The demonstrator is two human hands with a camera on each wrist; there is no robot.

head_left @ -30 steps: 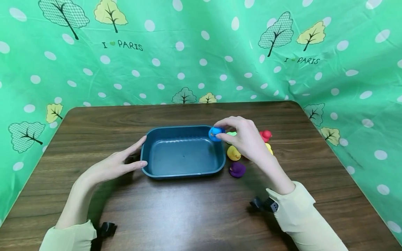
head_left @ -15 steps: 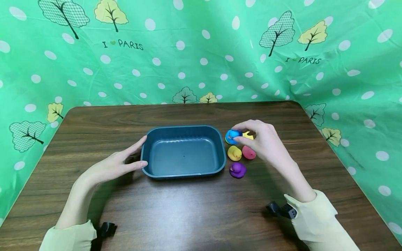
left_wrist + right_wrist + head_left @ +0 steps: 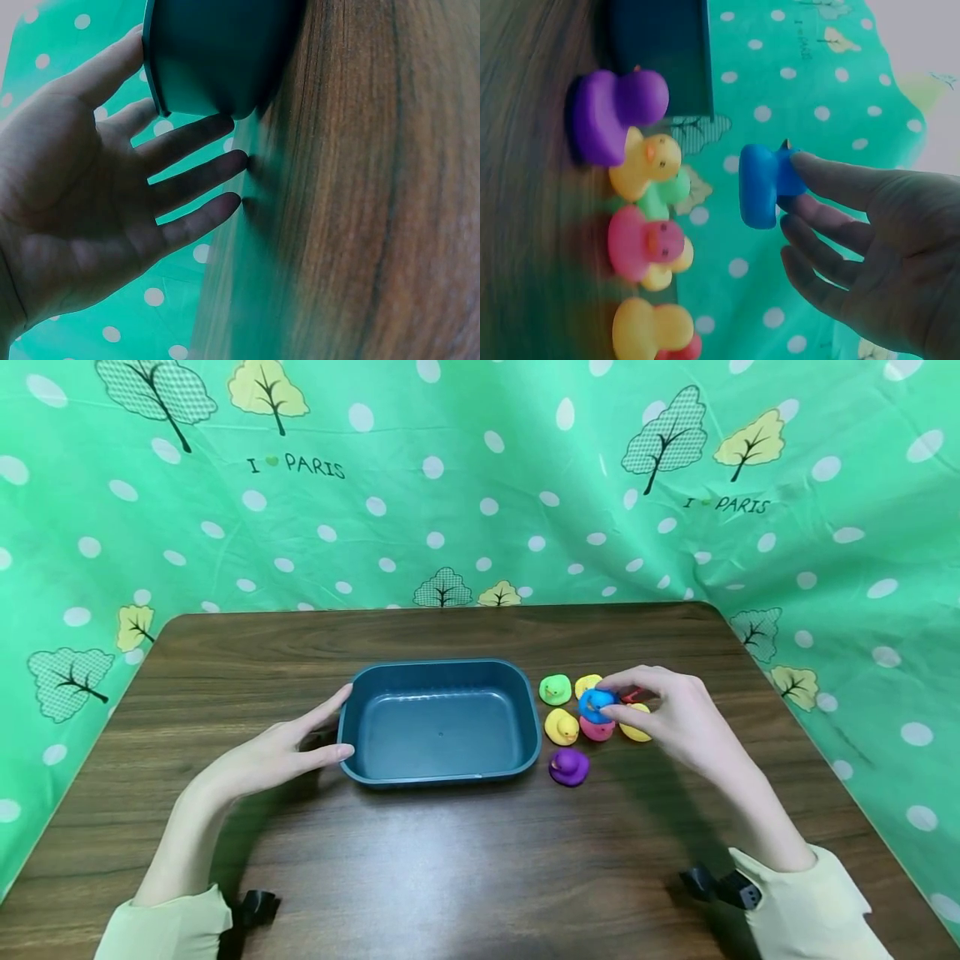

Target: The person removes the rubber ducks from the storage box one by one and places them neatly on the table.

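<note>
Between thumb and fingertips, my right hand [image 3: 678, 714] pinches a blue rubber duck [image 3: 595, 704]. In the right wrist view that blue duck [image 3: 759, 187] hangs above the table, apart from the other ducks. Below it in the head view is a pink duck [image 3: 597, 731], partly covered. A dark blue basin [image 3: 441, 779] stands mid-table. My left hand [image 3: 258, 764] is spread at the basin's left end, thumb and forefinger touching its rim. The left wrist view shows the left fingers [image 3: 199, 176] extended and not wrapped round the basin.
Right of the basin sit a green duck [image 3: 555, 689], a yellow duck [image 3: 561, 727] and a purple duck [image 3: 569, 767]. More yellow ducks and a red duck [image 3: 682, 349] lie nearer my right hand, partly hidden. A spotted green cloth [image 3: 480, 527] hangs behind the table [image 3: 450, 860].
My right hand has carried the blue duck rightward from the basin's right rim, past the green duck, to over the pink one. The left hand and basin stay put.
</note>
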